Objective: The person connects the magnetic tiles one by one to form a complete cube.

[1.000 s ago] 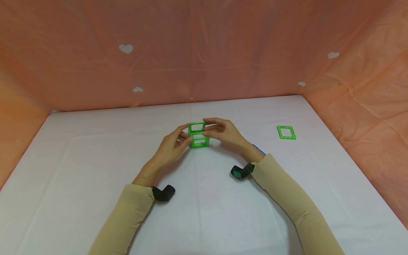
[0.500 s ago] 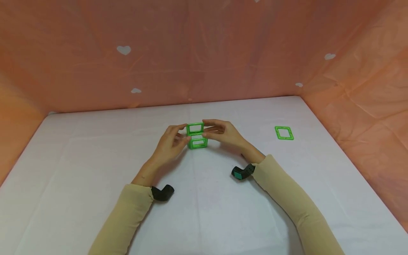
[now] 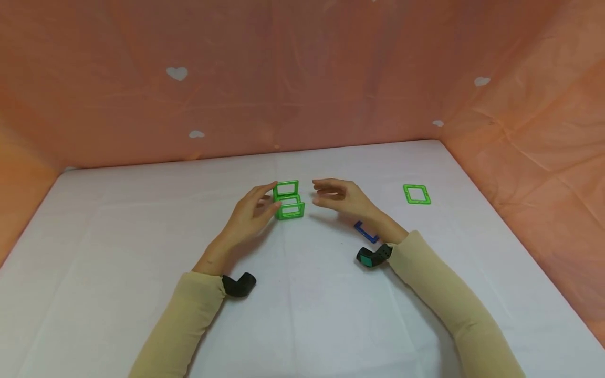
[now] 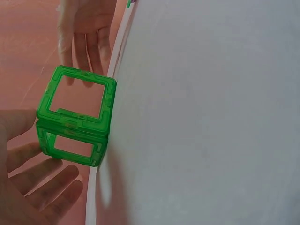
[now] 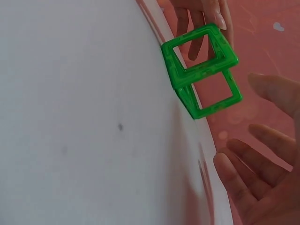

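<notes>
Several green magnetic tiles (image 3: 292,210) stand joined as an open-topped, box-like frame on the white table, shown closer in the left wrist view as green magnetic tiles (image 4: 79,123) with hollow centres. My left hand (image 3: 247,215) holds the frame's left side, thumb at the front corner and forefinger at the back one. To the right, my right hand (image 3: 345,198) hovers apart from the frame, fingers loosely bent, holding nothing. In the right wrist view, a gap separates the right hand (image 5: 262,173) from the tiles.
A loose green square tile (image 3: 405,194) lies flat on the table (image 3: 302,315) at the right. Under my right wrist a blue tile (image 3: 363,231) shows partly; the rest is hidden. An orange cloth wall (image 3: 283,79) rises behind the table.
My right hand has let go of the green frame and drawn back to the right. More of the blue tile shows beneath that wrist. My left hand stays at the frame.
</notes>
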Demonstrator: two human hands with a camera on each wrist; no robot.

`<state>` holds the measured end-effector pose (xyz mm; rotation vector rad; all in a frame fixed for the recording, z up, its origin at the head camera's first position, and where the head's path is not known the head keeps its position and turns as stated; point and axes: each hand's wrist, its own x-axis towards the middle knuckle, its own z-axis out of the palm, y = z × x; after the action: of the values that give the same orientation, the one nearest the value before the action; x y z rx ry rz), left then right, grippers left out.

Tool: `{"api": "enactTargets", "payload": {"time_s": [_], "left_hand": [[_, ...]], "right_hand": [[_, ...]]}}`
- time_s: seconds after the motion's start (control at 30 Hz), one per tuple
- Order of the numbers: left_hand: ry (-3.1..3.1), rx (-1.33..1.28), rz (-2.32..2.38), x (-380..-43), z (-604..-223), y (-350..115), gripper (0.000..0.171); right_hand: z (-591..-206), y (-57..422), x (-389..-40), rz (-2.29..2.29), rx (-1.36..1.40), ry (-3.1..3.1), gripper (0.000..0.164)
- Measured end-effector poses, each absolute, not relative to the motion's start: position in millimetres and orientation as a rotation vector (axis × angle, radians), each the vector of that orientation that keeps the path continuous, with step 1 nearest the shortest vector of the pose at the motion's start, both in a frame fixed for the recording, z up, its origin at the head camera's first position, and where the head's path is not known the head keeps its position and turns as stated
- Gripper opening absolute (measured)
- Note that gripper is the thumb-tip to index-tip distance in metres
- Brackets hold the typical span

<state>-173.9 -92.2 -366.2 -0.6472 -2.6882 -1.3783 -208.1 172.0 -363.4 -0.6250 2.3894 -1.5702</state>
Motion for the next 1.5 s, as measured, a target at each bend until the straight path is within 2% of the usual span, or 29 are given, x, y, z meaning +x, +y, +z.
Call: {"api": "enactTargets", "payload": {"time_s": [0.6,1.5], "left_hand": [[-2.706,-0.619,-1.405,-173.2,-368.1,-92.9,0.052],[-2.682,-0.57,-1.529,-175.8,-372.6,-93.0,0.053]], "right_hand": [[-362.9,209.7,-187.9,-1.357,-0.557,2.598,0.046],[-363.4,237.7,-156.1,-0.911,-0.391,2.867,0.066]]}}
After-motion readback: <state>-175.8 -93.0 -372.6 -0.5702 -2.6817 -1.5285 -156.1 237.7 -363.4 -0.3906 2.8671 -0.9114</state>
